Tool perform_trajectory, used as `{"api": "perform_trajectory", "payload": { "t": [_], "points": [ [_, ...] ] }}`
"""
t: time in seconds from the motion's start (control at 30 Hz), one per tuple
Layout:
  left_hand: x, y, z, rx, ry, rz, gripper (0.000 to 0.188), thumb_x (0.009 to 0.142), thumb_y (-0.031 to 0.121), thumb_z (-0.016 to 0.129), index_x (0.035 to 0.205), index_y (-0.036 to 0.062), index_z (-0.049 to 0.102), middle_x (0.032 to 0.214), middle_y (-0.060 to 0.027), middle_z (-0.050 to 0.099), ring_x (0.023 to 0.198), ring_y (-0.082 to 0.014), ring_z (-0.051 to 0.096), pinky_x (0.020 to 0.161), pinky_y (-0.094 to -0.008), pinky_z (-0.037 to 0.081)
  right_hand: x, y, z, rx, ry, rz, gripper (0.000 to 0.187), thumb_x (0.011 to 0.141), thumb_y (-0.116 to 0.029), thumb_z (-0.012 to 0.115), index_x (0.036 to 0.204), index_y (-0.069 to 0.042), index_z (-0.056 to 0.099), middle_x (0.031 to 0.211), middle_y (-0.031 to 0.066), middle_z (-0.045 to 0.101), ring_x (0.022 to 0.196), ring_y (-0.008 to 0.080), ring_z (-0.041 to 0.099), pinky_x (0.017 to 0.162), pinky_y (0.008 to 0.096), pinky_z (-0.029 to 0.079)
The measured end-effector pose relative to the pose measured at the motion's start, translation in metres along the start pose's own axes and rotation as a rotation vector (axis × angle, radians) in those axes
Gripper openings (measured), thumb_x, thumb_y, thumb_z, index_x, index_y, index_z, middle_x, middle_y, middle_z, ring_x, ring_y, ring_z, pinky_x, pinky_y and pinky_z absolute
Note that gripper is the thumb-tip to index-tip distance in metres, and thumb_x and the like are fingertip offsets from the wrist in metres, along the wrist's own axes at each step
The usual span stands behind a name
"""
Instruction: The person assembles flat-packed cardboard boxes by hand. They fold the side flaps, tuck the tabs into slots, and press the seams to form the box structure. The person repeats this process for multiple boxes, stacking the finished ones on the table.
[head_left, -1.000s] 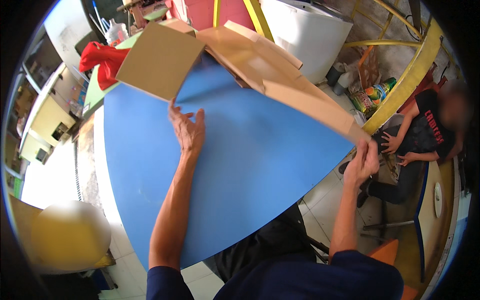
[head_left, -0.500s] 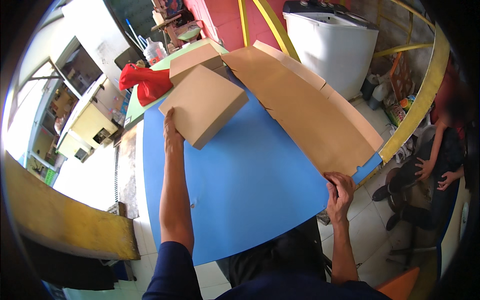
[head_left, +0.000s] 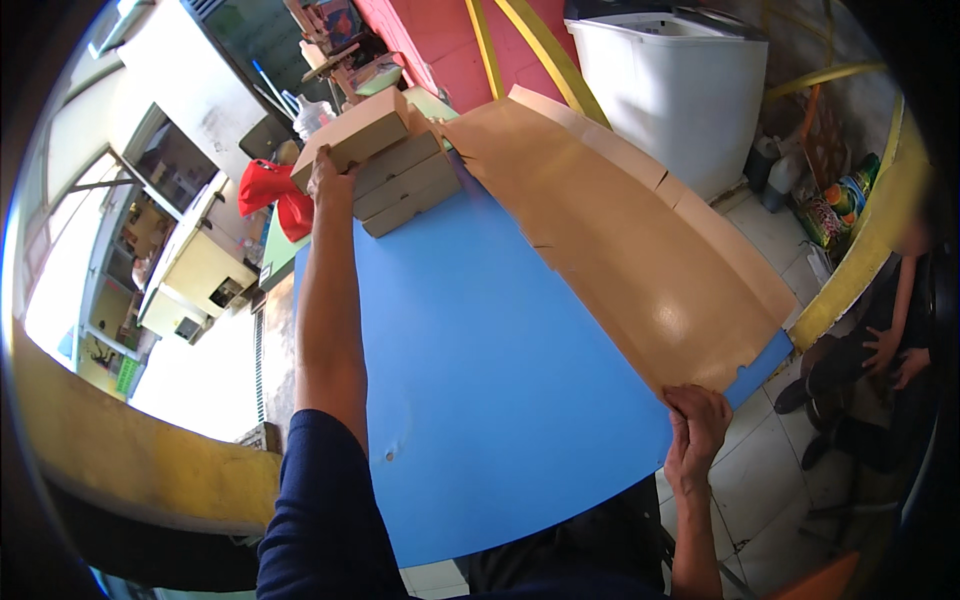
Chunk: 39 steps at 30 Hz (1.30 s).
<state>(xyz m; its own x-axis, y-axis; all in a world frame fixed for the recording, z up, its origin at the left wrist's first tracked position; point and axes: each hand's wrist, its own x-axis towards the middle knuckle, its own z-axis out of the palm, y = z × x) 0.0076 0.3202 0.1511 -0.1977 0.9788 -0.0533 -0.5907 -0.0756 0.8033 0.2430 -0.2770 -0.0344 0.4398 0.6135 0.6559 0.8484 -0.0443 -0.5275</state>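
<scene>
At the far left of the blue tabletop [head_left: 480, 400], my left hand [head_left: 328, 178] grips the near end of a closed brown cardboard box [head_left: 365, 132]. That box is over a stack of similar flat boxes [head_left: 410, 190], overhanging it to the left; whether it rests fully on them I cannot tell. My right hand [head_left: 697, 425] pinches the near left corner of a long, flat cardboard blank [head_left: 620, 260] with creases and slits, which lies along the table's right side.
A red cloth [head_left: 268, 190] lies left of the stack on a green surface. Beyond the table stand a white washing machine [head_left: 665, 100] and yellow metal bars [head_left: 540, 50]. A seated person [head_left: 880, 350] is at the right, beside a yellow curved frame [head_left: 850, 270].
My left hand has carried the box away from me and leftward, from above the blue top to over the stack. My right hand keeps its hold on the blank's corner.
</scene>
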Motion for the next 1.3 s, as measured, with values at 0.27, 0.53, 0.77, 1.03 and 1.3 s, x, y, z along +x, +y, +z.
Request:
{"api": "perform_trajectory", "payload": {
  "t": [0.27, 0.53, 0.77, 1.03, 1.3],
  "points": [
    [0.058, -0.009, -0.005, 0.047, -0.097, -0.137, 0.061, 0.091, 0.029, 0.072, 0.14, 0.0079, 0.041, 0.139, -0.014, 0.046, 0.124, -0.0402, 0.049, 0.098, -0.0576, 0.051, 0.001, -0.001, -0.001, -0.005, -0.029, 0.012, 0.014, 0.099, -0.016, 0.055, 0.106, -0.01, 0.066, 0.106, 0.0015, 0.069, 0.103, 0.0255, 0.061, 0.096, 0.0424, 0.037],
    [0.049, -0.006, -0.019, 0.252, -0.144, -0.371, 0.056, 0.095, 0.044, 0.065, 0.13, 0.0047, 0.048, 0.102, -0.022, 0.062, 0.081, -0.034, 0.07, 0.062, -0.0404, 0.062, -0.001, 0.002, -0.002, -0.013, -0.007, -0.002, 0.015, 0.098, -0.018, 0.057, 0.107, -0.011, 0.067, 0.105, 0.0022, 0.069, 0.103, 0.0259, 0.061, 0.095, 0.0416, 0.037],
    [-0.049, -0.08, -0.041, 1.006, -0.575, -0.006, 0.049, 0.09, 0.023, 0.072, 0.128, 0.0017, 0.051, 0.083, -0.0193, 0.065, 0.055, -0.0231, 0.066, 0.042, -0.0314, 0.053, 0.001, 0.001, -0.002, -0.015, 0.027, -0.018, 0.014, 0.092, -0.012, 0.062, 0.102, -0.009, 0.07, 0.102, 0.0046, 0.07, 0.101, 0.0254, 0.063, 0.094, 0.0407, 0.038],
    [-0.262, -0.128, -0.031, 1.742, -1.138, 1.419, 0.041, 0.079, 0.009, 0.072, 0.118, 0.0181, 0.065, 0.136, -0.0128, 0.052, 0.121, -0.0292, 0.055, 0.095, -0.0468, 0.05, -0.02, 0.005, -0.034, 0.216, 0.078, -0.067, 0.012, 0.092, -0.014, 0.063, 0.098, -0.007, 0.071, 0.098, 0.0066, 0.07, 0.095, 0.0253, 0.063, 0.094, 0.041, 0.042],
    [-0.305, -0.082, -0.071, 1.313, -1.447, 1.574, 0.018, 0.071, 0.003, 0.066, 0.086, 0.0114, 0.071, 0.086, -0.0023, 0.069, 0.09, -0.0227, 0.063, 0.072, -0.0377, 0.05, -0.051, 0.034, -0.094, 0.498, 0.274, 0.769, 0.049, 0.104, -0.038, 0.049, 0.132, 0.002, 0.054, 0.131, 0.0193, 0.056, 0.12, 0.0284, 0.054, 0.103, 0.0404, 0.042]
  ]
}}
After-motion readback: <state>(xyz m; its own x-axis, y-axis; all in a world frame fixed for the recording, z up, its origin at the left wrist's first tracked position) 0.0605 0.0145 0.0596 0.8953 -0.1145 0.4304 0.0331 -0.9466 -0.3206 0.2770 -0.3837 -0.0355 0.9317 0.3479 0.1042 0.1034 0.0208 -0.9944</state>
